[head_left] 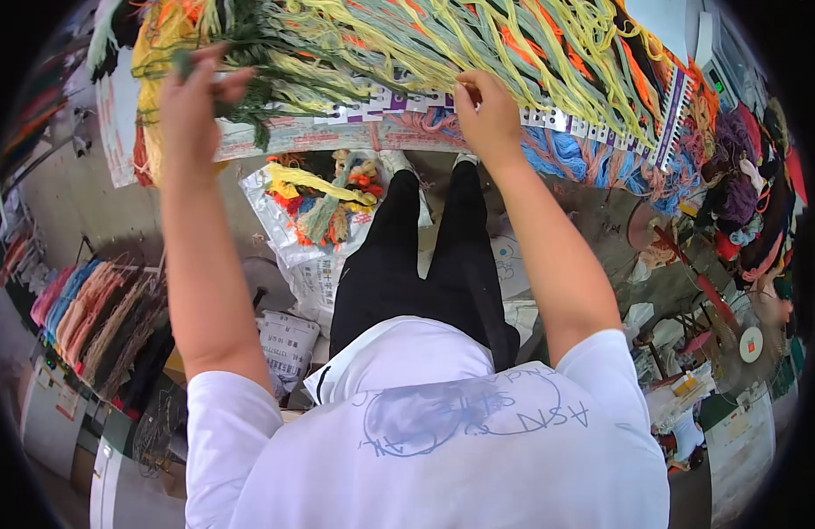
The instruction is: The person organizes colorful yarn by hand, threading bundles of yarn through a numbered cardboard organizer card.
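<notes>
My left hand (194, 101) is up at the left end of a table, its fingers bent round a bundle of dark green yarn (253, 88), partly blurred. At the table's near edge, the thumb and forefinger of my right hand (487, 115) pinch together at the end of a yellow-green yarn strand (425, 75); the exact grip is hard to see. Beneath the strands lies a row of white and purple punched cards (385, 100), with yarn through several of their holes. Yellow yarn (152, 79) hangs beside my left hand.
Blue and pink yarn (557, 159) hangs off the near edge at right. A plastic bag (271, 212) with loose coloured yarn (323, 198) lies on the floor by my feet. Yarn hanks (94, 309) hang on a rack at left, and more yarn (742, 194) hangs at right.
</notes>
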The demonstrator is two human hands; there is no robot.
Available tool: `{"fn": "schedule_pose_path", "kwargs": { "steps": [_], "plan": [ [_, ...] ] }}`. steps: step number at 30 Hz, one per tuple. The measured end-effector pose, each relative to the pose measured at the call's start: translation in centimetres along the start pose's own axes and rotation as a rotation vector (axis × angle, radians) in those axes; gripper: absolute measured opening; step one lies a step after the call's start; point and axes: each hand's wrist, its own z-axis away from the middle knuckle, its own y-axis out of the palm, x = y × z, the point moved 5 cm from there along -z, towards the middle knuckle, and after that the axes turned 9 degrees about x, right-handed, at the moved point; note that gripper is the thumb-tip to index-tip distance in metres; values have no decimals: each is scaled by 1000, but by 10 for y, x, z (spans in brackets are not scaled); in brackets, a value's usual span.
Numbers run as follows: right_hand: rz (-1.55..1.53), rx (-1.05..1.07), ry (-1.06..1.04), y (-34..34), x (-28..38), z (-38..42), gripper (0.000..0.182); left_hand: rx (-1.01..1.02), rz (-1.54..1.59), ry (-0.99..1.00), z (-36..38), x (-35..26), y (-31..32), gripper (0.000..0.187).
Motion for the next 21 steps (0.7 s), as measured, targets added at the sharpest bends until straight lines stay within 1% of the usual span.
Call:
{"fn": "schedule_pose_path", "kwargs": {
  "steps": [1,2,3,4,5,6,7,8,9,10,11,12,14,15,16,17,18,19,20,21],
  "plan": [
    [-106,11,32,-4,21,7,16,178,101,-119,14,0,32,18],
    [-212,22,61,-8,43,12,17,328,231,-185,30,1,62,21],
    [-311,52,5,-13,70,17,18,478,361,-251,48,1,91,25],
    [-407,80,-50,-18,94,22,19,570,457,-294,66,-3,115,32],
    [-501,142,-49,-19,108,24,20,628,439,-374,80,-2,127,44],
    [-592,204,-46,-21,119,27,21,688,546,-387,88,-6,138,41],
    [-516,254,-66,-28,129,28,20,748,654,-398,94,-10,147,39],
    [-515,252,-71,-32,133,30,20,745,640,-394,99,-14,151,40],
    [-683,264,50,-32,131,32,19,744,637,-389,101,-18,153,40],
    [-852,276,173,-30,129,35,18,730,694,-431,103,-20,153,40],
    [-950,299,178,-33,132,36,14,715,752,-473,105,-21,153,40],
    [-954,301,176,-35,137,37,14,714,781,-486,106,-22,153,40],
    [-1102,255,220,-38,141,39,12,724,777,-487,107,-22,153,40],
    [-1106,257,218,-36,140,39,12,736,777,-488,107,-22,153,40],
    [-970,272,157,-37,139,38,13,733,774,-487,107,-22,153,40],
    [-831,285,100,-38,140,37,15,752,698,-452,108,-21,154,40],
    [-829,286,101,-38,140,38,15,772,624,-417,108,-20,155,41],
    [-859,301,158,-37,140,38,16,773,625,-416,108,-22,155,41],
    [-889,317,215,-35,139,39,17,773,612,-429,109,-25,155,46],
    [-889,319,213,-34,140,40,17,771,598,-441,110,-26,153,51]
  ]
}}
